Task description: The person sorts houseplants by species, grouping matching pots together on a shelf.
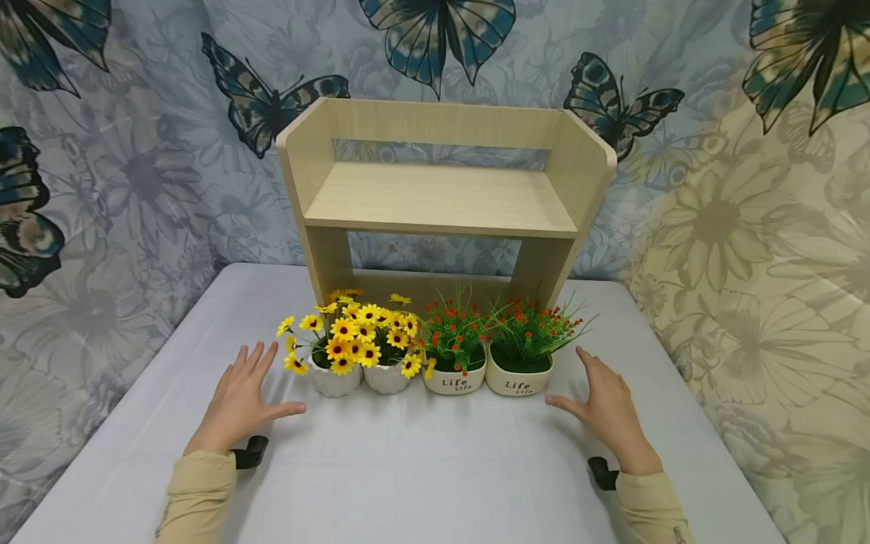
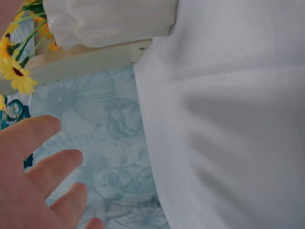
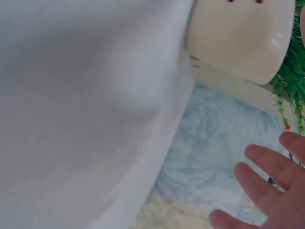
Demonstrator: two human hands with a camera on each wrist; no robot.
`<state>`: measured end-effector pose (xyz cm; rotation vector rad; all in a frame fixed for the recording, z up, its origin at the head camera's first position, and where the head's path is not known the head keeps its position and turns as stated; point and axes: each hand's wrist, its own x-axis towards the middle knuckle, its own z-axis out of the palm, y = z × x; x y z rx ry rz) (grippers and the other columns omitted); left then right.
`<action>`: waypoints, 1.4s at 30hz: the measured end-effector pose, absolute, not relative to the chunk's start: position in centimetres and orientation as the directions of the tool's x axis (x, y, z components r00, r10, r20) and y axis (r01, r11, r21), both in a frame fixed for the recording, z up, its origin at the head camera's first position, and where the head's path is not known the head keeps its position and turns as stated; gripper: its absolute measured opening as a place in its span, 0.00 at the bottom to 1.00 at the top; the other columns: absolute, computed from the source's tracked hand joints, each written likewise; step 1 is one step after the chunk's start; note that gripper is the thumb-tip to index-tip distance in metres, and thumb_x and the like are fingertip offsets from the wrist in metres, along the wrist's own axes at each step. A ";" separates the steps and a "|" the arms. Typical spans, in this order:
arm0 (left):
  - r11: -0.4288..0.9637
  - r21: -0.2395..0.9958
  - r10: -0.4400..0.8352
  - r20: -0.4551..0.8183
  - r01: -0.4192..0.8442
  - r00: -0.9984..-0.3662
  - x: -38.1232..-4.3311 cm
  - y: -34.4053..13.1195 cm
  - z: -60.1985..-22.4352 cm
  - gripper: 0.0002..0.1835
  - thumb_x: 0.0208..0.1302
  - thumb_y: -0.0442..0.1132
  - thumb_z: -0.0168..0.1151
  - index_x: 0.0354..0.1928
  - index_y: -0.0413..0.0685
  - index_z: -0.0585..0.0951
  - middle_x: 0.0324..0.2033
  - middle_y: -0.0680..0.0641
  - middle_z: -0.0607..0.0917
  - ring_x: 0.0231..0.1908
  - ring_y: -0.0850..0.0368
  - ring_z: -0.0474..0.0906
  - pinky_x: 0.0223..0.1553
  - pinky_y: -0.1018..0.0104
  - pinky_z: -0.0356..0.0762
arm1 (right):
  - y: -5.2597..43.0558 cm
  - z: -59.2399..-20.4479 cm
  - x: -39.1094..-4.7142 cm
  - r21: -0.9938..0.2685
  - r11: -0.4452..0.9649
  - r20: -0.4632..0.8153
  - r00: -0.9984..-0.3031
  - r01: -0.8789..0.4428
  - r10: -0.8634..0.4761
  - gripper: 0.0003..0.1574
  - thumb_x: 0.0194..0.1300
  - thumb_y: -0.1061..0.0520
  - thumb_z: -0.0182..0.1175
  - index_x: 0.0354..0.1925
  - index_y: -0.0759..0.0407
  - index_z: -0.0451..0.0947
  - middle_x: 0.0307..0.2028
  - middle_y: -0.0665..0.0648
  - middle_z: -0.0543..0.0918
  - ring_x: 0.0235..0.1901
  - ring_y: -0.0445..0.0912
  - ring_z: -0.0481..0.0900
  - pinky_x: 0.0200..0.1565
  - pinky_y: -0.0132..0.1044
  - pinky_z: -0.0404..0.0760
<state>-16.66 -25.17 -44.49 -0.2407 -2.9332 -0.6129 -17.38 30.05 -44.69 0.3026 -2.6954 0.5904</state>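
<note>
Four is not needed to say it: several potted artificial plants stand in a row before a wooden shelf. At the left are two white pots of yellow flowers, a leftmost pot point(image 1: 335, 380) and a second pot point(image 1: 387, 378). To their right come two cream "Life" pots with red-dotted greenery, an inner one point(image 1: 455, 378) and an outer one point(image 1: 519, 379). My left hand point(image 1: 238, 400) is held apart from the leftmost pot, fingers spread. On the other side my right hand point(image 1: 605, 408), also spread, is near the outer cream pot. Neither hand holds anything.
The two-tier wooden shelf point(image 1: 442, 198) stands at the back of the table, close behind the plants. A white cloth point(image 1: 421, 483) covers the table. Walls with butterfly and flower prints point(image 1: 136, 166) rise behind and at both sides.
</note>
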 end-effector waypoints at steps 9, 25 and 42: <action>0.850 0.503 0.072 0.178 0.154 -0.981 -16.4 -25.6 -43.7 0.61 0.43 0.66 0.68 0.73 0.47 0.47 0.67 0.32 0.53 0.66 0.32 0.42 0.55 0.29 0.47 | 29.7 -44.3 -18.7 -0.664 0.722 0.161 -0.980 -0.196 -0.118 0.66 0.49 0.45 0.71 0.69 0.70 0.43 0.65 0.74 0.54 0.63 0.68 0.52 0.56 0.65 0.57; 0.714 0.640 0.074 0.333 0.283 -0.940 -19.3 -24.0 -38.6 0.39 0.69 0.52 0.52 0.73 0.51 0.45 0.68 0.36 0.52 0.65 0.33 0.45 0.55 0.29 0.48 | 28.7 -44.9 -21.0 -0.816 0.564 0.050 -0.987 -0.127 -0.151 0.68 0.49 0.51 0.73 0.70 0.68 0.37 0.68 0.72 0.46 0.66 0.66 0.44 0.60 0.63 0.50; 0.557 0.734 0.066 0.427 0.389 -0.902 -22.7 -21.6 -35.1 0.33 0.72 0.59 0.30 0.73 0.51 0.49 0.67 0.39 0.57 0.64 0.37 0.53 0.59 0.36 0.51 | 28.2 -45.5 -21.6 -0.815 0.566 0.055 -0.989 -0.125 -0.139 0.68 0.47 0.51 0.74 0.70 0.68 0.40 0.67 0.72 0.50 0.66 0.65 0.47 0.59 0.63 0.52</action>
